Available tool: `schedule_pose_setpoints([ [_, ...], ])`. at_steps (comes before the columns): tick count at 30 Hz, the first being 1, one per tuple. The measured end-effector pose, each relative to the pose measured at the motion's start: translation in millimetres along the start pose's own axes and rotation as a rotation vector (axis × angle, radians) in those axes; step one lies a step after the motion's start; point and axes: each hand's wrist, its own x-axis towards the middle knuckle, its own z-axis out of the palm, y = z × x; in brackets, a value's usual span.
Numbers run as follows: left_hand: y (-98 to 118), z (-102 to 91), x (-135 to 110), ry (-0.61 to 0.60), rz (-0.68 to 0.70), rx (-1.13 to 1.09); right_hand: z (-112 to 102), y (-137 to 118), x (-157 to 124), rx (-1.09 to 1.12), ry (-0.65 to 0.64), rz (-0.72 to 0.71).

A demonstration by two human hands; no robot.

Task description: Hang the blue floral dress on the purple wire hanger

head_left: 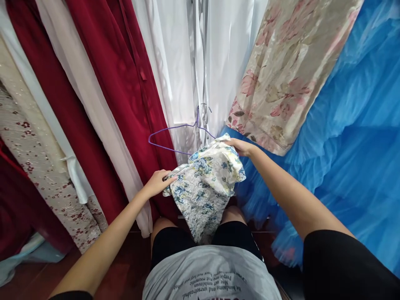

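Observation:
A white garment with blue and yellow flowers (206, 187) hangs bunched in front of me over my knees. My left hand (158, 182) is closed on its left edge. My right hand (239, 146) is closed on its upper right part, next to a thin purple wire hanger (175, 139) that sticks out to the left behind the cloth. One end of the hanger is hidden under the garment.
Hanging clothes fill the view: dark red robes (115, 75), white and cream fabric (175, 54), a beige floral piece (281, 71), and a big blue tulle skirt (353, 137) at the right. A dotted cream garment (34, 158) hangs at the left. The floor is dark red-brown wood (125, 266).

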Motion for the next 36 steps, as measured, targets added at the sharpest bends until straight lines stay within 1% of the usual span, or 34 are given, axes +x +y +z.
schedule_pose_setpoints([
  [2, -21.0, -3.7, 3.0, 0.027, -0.024, 0.079, 1.3, 5.0, -6.4, 0.064, -0.073, 0.037],
  [4, -37.1, -9.7, 11.0, 0.059, -0.054, 0.119, 3.9, 10.6, -9.6, 0.111, -0.141, 0.065],
  [7, -51.0, -22.1, 32.6, 0.101, -0.079, 0.099, 7.8, 19.8, -12.7, 0.152, -0.225, 0.101],
  [10, -56.7, -34.2, 62.2, 0.175, -0.098, 0.074, 9.2, 27.9, -17.5, 0.168, -0.269, 0.109],
  [14, -58.6, -47.0, 103.0, 0.361, -0.179, 0.067, 10.5, 34.1, -23.8, 0.169, -0.321, 0.07],
  [16, -57.2, -52.7, 120.5, 0.418, -0.221, 0.061, 13.0, 35.5, -25.8, 0.167, -0.344, 0.055],
  [18, -54.4, -58.1, 134.3, 0.427, -0.267, 0.056, 16.1, 36.2, -27.9, 0.167, -0.349, 0.043],
  [20, -51.0, -62.5, 143.1, 0.398, -0.292, 0.054, 18.1, 37.1, -31.0, 0.17, -0.349, 0.027],
  [22, -48.3, -65.2, 146.2, 0.358, -0.283, 0.052, 17.9, 38.4, -35.4, 0.185, -0.349, -0.001],
  [25, -46.4, -66.7, 142.8, 0.328, -0.258, 0.056, 13.6, 41.6, -43.4, 0.225, -0.339, -0.054],
  [27, -46.2, -67.6, 138.9, 0.33, -0.251, 0.071, 9.6, 44.1, -48.4, 0.241, -0.32, -0.079],
  [31, -45.4, -72.7, 134.4, 0.377, -0.243, 0.131, 6.3, 50.3, -52.8, 0.233, -0.276, -0.104],
  [33, -44.2, -76.2, 133.4, 0.393, -0.24, 0.162, 11.2, 55.3, -51.2, 0.242, -0.25, -0.119],
  [36, -41.9, -81.1, 132.1, 0.408, -0.234, 0.196, 29.6, 66.5, -45.9, 0.326, -0.201, -0.172],
])
